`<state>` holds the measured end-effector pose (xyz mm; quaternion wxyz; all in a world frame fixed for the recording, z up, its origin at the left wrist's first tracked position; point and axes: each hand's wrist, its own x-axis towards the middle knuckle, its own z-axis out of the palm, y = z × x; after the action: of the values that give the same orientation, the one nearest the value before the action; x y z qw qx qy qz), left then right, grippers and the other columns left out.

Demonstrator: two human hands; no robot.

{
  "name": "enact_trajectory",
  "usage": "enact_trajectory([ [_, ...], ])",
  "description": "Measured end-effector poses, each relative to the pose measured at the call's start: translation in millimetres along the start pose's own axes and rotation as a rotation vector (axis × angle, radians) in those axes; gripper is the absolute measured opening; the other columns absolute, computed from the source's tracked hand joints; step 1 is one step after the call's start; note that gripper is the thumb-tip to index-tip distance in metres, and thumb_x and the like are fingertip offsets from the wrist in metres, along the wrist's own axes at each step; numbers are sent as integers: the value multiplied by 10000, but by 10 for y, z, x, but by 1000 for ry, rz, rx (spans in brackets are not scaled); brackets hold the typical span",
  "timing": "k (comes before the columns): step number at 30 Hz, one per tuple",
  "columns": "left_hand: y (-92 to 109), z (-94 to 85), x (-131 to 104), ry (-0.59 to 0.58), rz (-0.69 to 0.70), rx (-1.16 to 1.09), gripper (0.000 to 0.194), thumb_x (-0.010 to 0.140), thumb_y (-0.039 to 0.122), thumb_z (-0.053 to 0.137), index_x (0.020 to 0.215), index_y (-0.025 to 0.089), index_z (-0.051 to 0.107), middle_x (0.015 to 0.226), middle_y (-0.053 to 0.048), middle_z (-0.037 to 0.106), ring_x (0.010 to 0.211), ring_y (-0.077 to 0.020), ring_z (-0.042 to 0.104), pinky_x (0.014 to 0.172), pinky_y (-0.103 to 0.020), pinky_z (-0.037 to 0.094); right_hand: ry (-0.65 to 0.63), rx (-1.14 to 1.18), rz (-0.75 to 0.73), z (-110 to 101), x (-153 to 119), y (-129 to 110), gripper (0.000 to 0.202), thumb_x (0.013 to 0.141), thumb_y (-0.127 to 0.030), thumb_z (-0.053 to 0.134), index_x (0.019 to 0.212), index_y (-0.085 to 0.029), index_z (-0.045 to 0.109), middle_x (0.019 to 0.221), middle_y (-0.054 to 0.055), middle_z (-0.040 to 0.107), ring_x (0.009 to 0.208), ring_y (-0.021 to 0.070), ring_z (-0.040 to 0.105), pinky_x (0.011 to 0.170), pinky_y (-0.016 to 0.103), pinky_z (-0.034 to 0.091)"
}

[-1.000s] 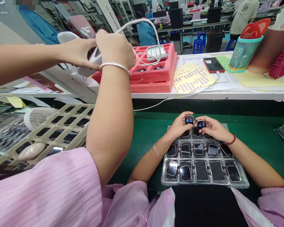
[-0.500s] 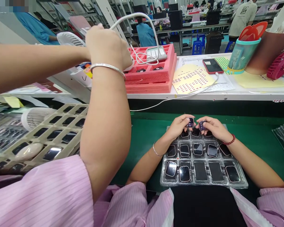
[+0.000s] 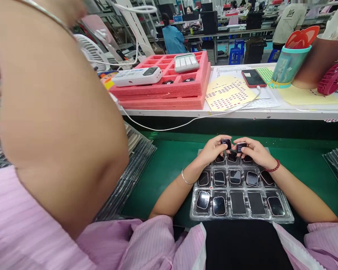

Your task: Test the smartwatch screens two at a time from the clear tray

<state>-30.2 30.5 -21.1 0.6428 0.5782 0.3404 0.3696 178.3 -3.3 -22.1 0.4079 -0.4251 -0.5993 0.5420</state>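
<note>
Left hand [image 3: 214,149] closed on left watch [image 3: 226,143], right hand [image 3: 254,152] clamped on right watch [image 3: 241,147]! Both watches tilted, just apart, over far row of clear tray [image 3: 242,218], more watches in its pockets. Clear tray sat on green worktop [image 3: 163,168]. White device [image 3: 138,76] lay on red case [image 3: 169,103], far side, phone [image 3: 254,78] to right. Co-worker's arm [image 3: 62,123] loomed big at left.
</note>
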Motion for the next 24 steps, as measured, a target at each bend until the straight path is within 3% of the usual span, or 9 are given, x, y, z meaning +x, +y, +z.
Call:
enact_trajectory([
  [6, 5, 12, 7, 15, -28, 2, 288, 797, 228, 611, 1066, 130, 646, 862, -65, 716, 622, -110, 657, 504, -182, 423, 10, -22, 34, 3, 8, 12, 275, 855, -365, 629, 1052, -180, 679, 922, 74, 748, 624, 145, 671, 559, 277, 552],
  [11, -44, 26, 36, 17, -48, 2, 278, 774, 139, 581, 1041, 120, 658, 773, -33, 687, 575, -102, 645, 476, -175, 400, -6, -58, 17, -16, -16, 65, 279, 881, -400, 626, 1057, -192, 689, 937, 71, 736, 644, 149, 672, 573, 278, 545],
  [16, -98, 5, 65, -11, -31, -1, 272, 807, 147, 583, 1066, 116, 662, 783, -54, 704, 585, -114, 657, 472, -178, 380, -25, -92, 33, -75, -7, 136, 312, 905, -449, 602, 1097, -217, 684, 1001, 92, 738, 697, 185, 692, 613, 321, 572],
  [24, -98, 3, 66, -36, -13, -18, 277, 820, 173, 590, 1082, 113, 656, 818, -75, 719, 587, -117, 653, 485, -183, 386, -5, -106, 26, -62, -6, 92, 257, 904, -411, 606, 1056, -220, 688, 962, 72, 734, 680, 171, 682, 597, 297, 563],
])
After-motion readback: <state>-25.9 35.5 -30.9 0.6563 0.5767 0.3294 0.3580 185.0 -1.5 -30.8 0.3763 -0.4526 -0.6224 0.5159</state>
